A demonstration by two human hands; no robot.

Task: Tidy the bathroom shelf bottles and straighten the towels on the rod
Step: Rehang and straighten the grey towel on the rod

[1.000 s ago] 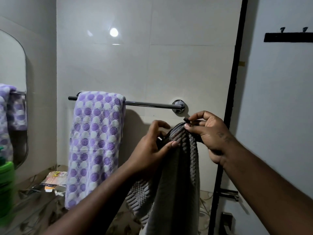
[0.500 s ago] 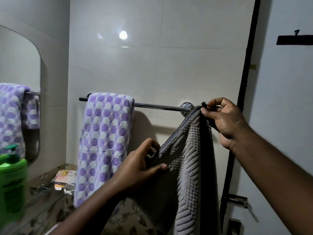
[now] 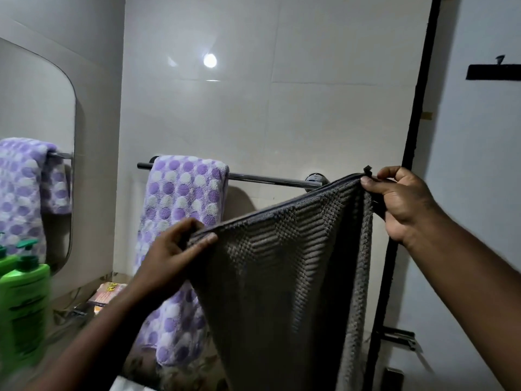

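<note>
Since half a second ago, the left hand (image 3: pixel 169 249) and right hand (image 3: pixel 400 201) are moving further apart, drawing the top hem of the dark grey waffle-weave towel (image 3: pixel 282 277) into a taut slanted line.

Head view: left hand is pinching the hem's lower end between thumb and curled fingers. Right hand is gripping the upper corner, near the right wall mount of the chrome towel rod (image 3: pixel 267 180). Grey towel is hanging in front of the rod, not yet over it. Purple-and-white polka-dot towel (image 3: pixel 183 198) is draping over the rod's left part. Green plastic pump bottle (image 3: pixel 25 300) is standing at lower left, blurred, below the rounded wall mirror (image 3: pixel 33 108).
</note>
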